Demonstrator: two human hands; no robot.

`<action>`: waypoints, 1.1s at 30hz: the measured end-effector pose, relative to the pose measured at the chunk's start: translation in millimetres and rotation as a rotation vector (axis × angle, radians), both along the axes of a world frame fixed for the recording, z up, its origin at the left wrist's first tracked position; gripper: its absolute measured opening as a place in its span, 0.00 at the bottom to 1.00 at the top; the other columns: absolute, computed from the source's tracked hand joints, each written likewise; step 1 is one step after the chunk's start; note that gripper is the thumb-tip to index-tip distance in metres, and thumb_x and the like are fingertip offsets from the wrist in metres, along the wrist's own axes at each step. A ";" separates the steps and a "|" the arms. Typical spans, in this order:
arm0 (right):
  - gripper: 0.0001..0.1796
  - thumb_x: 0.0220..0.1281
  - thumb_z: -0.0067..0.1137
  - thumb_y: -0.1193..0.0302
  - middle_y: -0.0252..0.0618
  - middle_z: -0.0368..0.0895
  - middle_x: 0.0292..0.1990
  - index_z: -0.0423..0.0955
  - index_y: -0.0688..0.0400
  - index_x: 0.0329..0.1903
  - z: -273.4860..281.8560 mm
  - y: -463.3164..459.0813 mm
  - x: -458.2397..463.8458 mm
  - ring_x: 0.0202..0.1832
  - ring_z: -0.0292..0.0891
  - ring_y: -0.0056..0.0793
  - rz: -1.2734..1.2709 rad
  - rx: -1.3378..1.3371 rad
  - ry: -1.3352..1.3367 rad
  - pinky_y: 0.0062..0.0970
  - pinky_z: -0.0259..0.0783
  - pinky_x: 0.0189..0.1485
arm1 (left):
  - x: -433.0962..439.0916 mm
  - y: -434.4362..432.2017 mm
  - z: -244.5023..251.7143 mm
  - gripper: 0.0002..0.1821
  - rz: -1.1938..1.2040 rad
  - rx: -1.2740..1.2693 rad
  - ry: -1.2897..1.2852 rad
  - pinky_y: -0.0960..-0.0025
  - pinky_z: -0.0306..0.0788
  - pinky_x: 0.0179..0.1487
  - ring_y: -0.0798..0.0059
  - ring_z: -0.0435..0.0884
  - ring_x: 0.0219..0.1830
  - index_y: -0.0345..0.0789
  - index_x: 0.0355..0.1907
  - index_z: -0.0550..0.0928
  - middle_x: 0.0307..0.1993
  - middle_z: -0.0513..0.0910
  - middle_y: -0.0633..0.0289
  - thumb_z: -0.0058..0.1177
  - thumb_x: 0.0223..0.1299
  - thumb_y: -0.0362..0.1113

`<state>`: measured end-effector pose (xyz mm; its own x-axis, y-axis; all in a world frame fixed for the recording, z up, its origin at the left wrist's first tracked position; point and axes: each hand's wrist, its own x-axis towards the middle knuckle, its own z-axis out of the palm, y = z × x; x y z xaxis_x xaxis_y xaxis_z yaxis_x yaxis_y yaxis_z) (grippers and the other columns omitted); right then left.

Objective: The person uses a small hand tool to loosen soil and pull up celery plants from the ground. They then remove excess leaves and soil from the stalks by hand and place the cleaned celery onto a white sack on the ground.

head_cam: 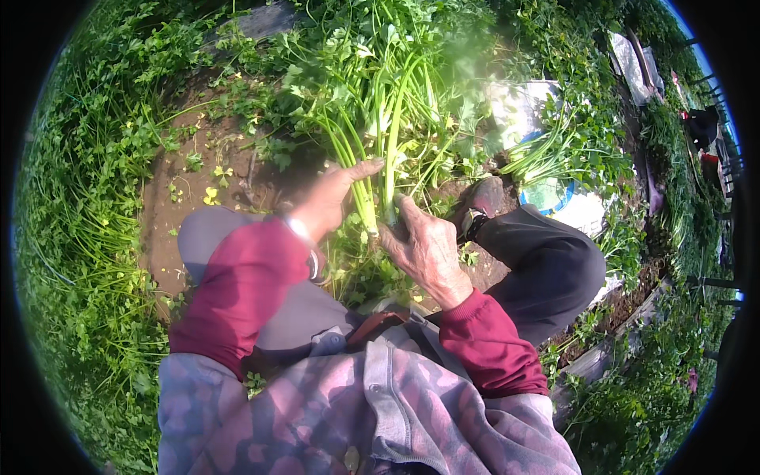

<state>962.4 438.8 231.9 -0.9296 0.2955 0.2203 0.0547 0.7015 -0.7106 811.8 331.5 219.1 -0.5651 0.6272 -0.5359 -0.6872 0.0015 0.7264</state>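
Observation:
My left hand [332, 193] is closed around a small bunch of celery stalks [361, 199], its thumb lying across them and their pale root end pointing down towards me. Just to the right, my right hand [424, 240] grips the base of another celery stalk [392, 148] between thumb and fingers. Both lots stand roughly upright, leaves away from me, close together at their lower ends. Leafy celery tops spread beyond the hands, where single stalks are hard to tell apart.
A bunch of cut celery [543, 157] rests on a blue-rimmed round container [549, 196] at the right, beside white sacking [522, 107]. My shoe [484, 199] is near it. Dense celery plants [89, 237] grow at the left, bordering brown soil [178, 196] with scattered leaves.

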 end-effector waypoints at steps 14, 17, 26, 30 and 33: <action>0.28 0.69 0.52 0.57 0.35 0.79 0.43 0.66 0.64 0.61 -40.7 -5.7 45.1 0.42 0.76 0.22 -0.197 -1.552 -0.090 0.23 0.70 0.44 | -4.8 15.7 -6.6 0.23 -0.276 0.203 -0.120 0.67 0.80 0.46 0.71 0.83 0.38 0.29 0.56 0.74 0.40 0.83 0.56 0.55 0.59 0.34; 0.25 0.69 0.54 0.59 0.34 0.79 0.44 0.68 0.64 0.59 -48.0 -13.3 24.8 0.43 0.75 0.22 -0.054 -1.745 -0.033 0.23 0.70 0.45 | 0.5 12.3 -7.7 0.24 -0.284 0.181 -0.086 0.65 0.77 0.53 0.69 0.82 0.44 0.28 0.55 0.74 0.44 0.82 0.56 0.55 0.58 0.37; 0.17 0.73 0.47 0.60 0.32 0.74 0.20 0.73 0.62 0.47 -17.2 -34.3 22.6 0.20 0.68 0.17 0.193 -1.805 -0.203 0.16 0.61 0.22 | -1.7 -3.0 -6.5 0.24 -0.266 0.134 -0.239 0.61 0.77 0.54 0.58 0.81 0.47 0.26 0.56 0.70 0.48 0.79 0.46 0.50 0.59 0.37; 0.16 0.73 0.49 0.61 0.30 0.73 0.21 0.74 0.62 0.47 -23.1 -38.1 22.4 0.20 0.65 0.15 0.209 -1.631 -0.269 0.16 0.59 0.23 | 0.9 -3.6 -4.9 0.25 -0.282 0.108 -0.330 0.59 0.80 0.46 0.56 0.82 0.45 0.28 0.58 0.68 0.52 0.77 0.44 0.49 0.61 0.38; 0.16 0.72 0.50 0.61 0.27 0.71 0.22 0.74 0.61 0.50 -21.5 -36.8 25.7 0.22 0.63 0.13 0.251 -1.505 -0.256 0.14 0.57 0.24 | 0.9 -4.6 6.4 0.26 -0.271 0.195 -0.343 0.68 0.77 0.34 0.69 0.81 0.34 0.28 0.61 0.66 0.46 0.79 0.51 0.51 0.62 0.36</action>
